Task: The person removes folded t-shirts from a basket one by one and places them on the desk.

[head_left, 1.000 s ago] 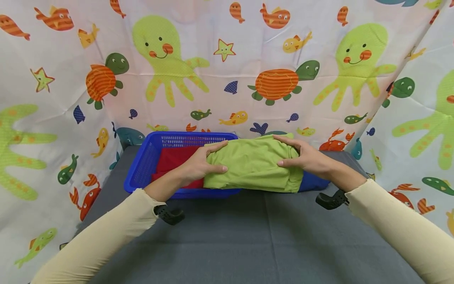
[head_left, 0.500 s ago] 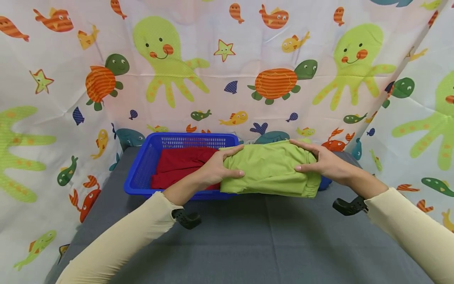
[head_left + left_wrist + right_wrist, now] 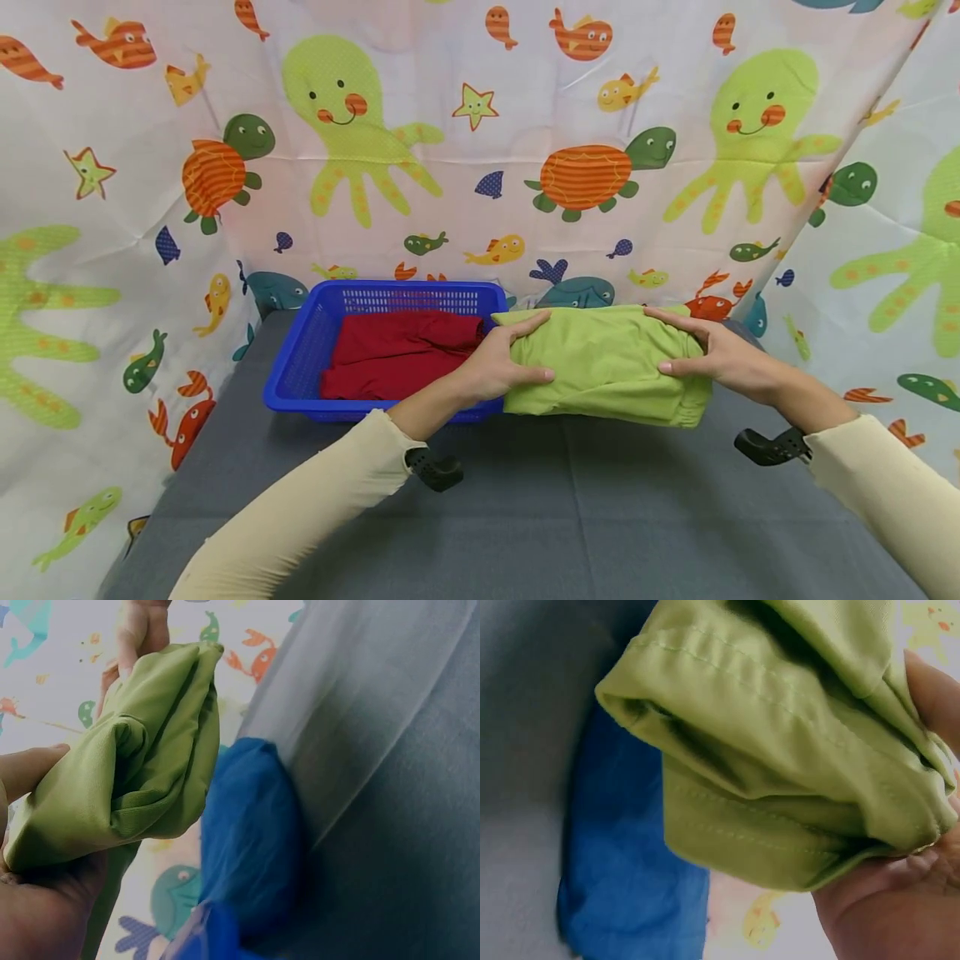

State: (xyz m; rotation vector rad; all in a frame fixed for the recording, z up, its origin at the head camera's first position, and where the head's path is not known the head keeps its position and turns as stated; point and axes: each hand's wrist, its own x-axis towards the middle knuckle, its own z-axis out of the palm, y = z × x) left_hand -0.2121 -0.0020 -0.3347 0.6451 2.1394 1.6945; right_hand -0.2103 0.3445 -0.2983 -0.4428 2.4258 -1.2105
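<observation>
A folded lime-green garment [image 3: 600, 362] is held up over the table between both hands. My left hand [image 3: 495, 362] grips its left end, thumb on the near face. At the opposite end my right hand [image 3: 731, 358] pinches it the same way, with the other fingers behind the cloth. Stitched hems and stacked layers of the garment [image 3: 765, 727] show in the right wrist view. A folded blue cloth [image 3: 255, 832] lies on the table beneath it; in the head view the green garment hides it.
A blue plastic basket [image 3: 300, 404] stands at the back left, close by the left hand, with a folded red cloth [image 3: 397, 358] inside. Grey fabric covers the table [image 3: 510, 517]. A curtain printed with sea animals [image 3: 480, 167] encloses the back and sides.
Both hands have moved right and slightly nearer with the green garment, away from over the basket. More of the red cloth shows, while the blue cloth has become hidden in the head view.
</observation>
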